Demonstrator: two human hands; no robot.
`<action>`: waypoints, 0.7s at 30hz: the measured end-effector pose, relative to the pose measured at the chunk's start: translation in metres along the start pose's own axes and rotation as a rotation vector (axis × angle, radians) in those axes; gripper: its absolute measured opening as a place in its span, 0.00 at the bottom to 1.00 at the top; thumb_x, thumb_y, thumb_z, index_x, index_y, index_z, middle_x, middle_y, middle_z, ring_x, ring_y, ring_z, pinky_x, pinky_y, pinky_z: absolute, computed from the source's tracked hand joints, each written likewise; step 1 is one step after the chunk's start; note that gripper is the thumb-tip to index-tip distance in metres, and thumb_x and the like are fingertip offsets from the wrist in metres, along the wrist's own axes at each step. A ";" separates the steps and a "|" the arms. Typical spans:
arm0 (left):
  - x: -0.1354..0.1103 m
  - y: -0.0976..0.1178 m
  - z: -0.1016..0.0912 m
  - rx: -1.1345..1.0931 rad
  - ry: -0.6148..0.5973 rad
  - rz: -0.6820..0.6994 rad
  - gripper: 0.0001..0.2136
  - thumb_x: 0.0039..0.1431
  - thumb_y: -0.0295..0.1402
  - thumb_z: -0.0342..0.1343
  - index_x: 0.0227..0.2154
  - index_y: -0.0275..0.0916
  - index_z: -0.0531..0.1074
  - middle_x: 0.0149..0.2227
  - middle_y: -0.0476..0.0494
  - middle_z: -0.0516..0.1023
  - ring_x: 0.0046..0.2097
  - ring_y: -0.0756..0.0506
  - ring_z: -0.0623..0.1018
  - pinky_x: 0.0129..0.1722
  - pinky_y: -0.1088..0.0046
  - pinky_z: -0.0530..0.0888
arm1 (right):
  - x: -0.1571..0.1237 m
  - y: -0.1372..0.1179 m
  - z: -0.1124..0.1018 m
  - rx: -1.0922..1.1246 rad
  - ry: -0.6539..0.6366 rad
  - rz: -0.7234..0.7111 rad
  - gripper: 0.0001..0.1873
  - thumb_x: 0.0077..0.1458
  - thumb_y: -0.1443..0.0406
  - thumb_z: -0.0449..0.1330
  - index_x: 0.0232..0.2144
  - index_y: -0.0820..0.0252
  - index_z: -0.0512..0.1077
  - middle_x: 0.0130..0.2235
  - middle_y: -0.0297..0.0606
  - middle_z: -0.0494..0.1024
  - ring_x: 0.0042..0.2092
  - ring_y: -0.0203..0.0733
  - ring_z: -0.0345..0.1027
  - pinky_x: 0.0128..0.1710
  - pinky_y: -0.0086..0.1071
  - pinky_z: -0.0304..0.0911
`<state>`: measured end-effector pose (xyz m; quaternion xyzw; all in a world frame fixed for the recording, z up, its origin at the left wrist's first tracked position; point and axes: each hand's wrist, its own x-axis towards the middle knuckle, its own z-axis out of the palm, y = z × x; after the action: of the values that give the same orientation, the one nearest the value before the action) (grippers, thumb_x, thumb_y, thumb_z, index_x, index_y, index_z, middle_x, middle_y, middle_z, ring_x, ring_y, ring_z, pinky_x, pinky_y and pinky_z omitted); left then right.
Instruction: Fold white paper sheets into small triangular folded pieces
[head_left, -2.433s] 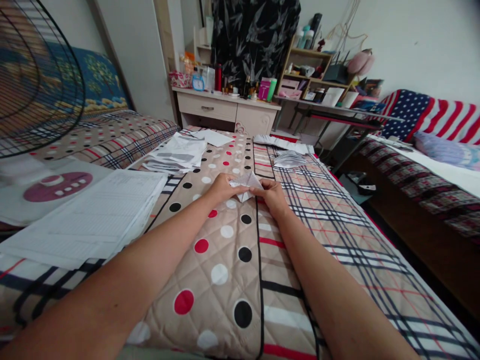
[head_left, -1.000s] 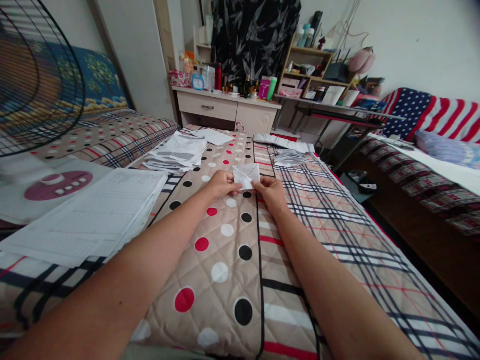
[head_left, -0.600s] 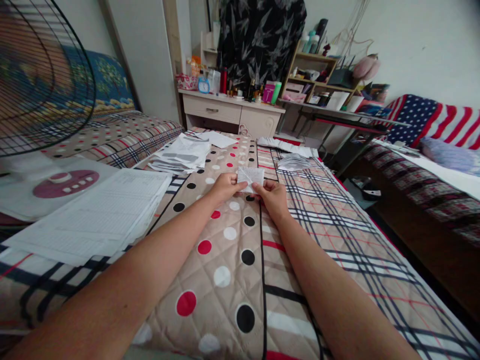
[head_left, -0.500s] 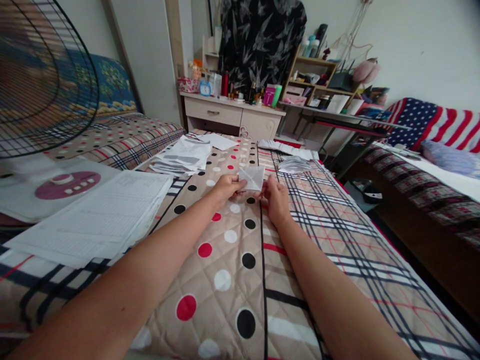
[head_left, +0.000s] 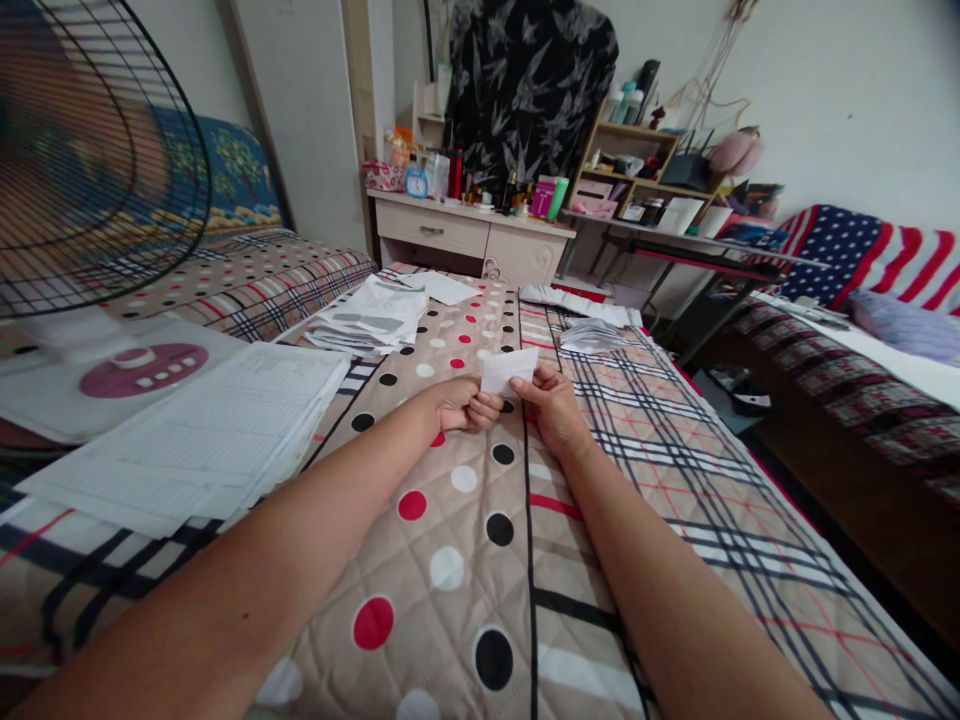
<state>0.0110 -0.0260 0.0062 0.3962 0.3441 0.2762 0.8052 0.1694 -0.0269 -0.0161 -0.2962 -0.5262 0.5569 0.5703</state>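
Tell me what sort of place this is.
Probably a bedroom: a quilted bedspread in front, a pale purple pillow at the right, and a drawer cabinet crowded with small items beyond.

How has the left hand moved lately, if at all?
Yes, lower in view: against the bedspread, the left hand now covers a previously visible white dot.

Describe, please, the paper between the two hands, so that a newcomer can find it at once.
Start at the large patterned cover in the middle and follow its dotted strip away from you. There the right hand pinches a small white paper, with the left hand at its lower left. It alone is held; the paper stacks lie nearby.
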 end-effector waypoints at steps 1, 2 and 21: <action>0.002 -0.001 0.000 0.018 0.027 0.003 0.10 0.55 0.17 0.44 0.30 0.33 0.68 0.14 0.56 0.56 0.13 0.57 0.55 0.14 0.86 0.53 | 0.000 -0.001 -0.001 -0.002 0.025 0.009 0.14 0.39 0.64 0.73 0.32 0.58 0.78 0.33 0.32 0.82 0.32 0.35 0.72 0.38 0.29 0.67; 0.005 -0.001 0.000 0.038 0.058 0.014 0.08 0.55 0.19 0.46 0.31 0.33 0.69 0.15 0.53 0.61 0.14 0.56 0.59 0.15 0.85 0.56 | 0.000 -0.001 -0.002 -0.010 0.052 0.023 0.13 0.39 0.63 0.72 0.30 0.58 0.77 0.31 0.31 0.81 0.31 0.34 0.71 0.35 0.28 0.67; 0.035 0.021 -0.041 0.770 0.255 0.391 0.13 0.34 0.23 0.69 0.28 0.32 0.77 0.23 0.50 0.75 0.26 0.52 0.70 0.28 0.76 0.66 | 0.027 -0.002 -0.032 -0.696 -0.017 0.090 0.09 0.34 0.66 0.70 0.24 0.60 0.76 0.25 0.33 0.76 0.28 0.36 0.64 0.28 0.28 0.56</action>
<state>-0.0031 0.0283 -0.0064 0.6873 0.4368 0.3217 0.4831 0.1952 0.0060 -0.0160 -0.4913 -0.6757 0.3711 0.4054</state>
